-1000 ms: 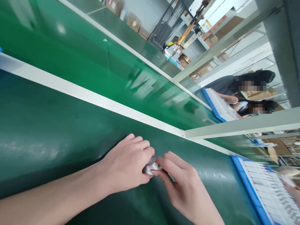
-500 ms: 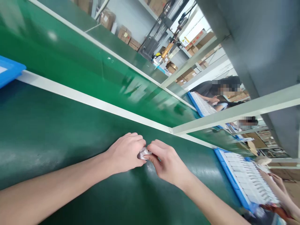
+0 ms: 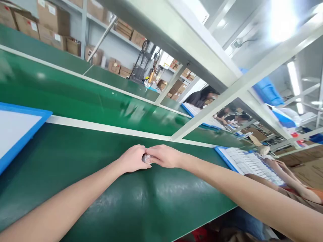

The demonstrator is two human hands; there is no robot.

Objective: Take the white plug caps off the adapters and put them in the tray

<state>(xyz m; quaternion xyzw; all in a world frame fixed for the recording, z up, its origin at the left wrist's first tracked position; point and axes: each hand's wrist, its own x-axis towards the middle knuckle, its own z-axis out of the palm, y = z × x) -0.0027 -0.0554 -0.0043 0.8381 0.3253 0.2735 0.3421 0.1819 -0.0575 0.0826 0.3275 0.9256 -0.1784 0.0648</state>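
Note:
Over the dark green tabletop [image 3: 75,148], both my hands meet at one small whitish, silvery object [image 3: 146,159]. Its kind cannot be made out, because fingers cover most of it. My left hand [image 3: 133,158] is closed around it from the left, the thumb below. From the right, my right hand [image 3: 165,156] pinches its near side, with fingertips touching my left hand. Only a small part of the object shows between the thumbs and fingers.
A blue-rimmed tray [image 3: 42,122] lies at the left. Another blue tray [image 3: 223,158] with rows of white pieces lies at the right, beside a co-worker's hands [image 3: 275,166]. A white rail [image 3: 113,131] and a slanted post [image 3: 196,117] stand beyond my hands.
The view has tilted up and turned, showing more of the left tray and the ceiling. My right hand has turned and closed in against my left; less of the object shows.

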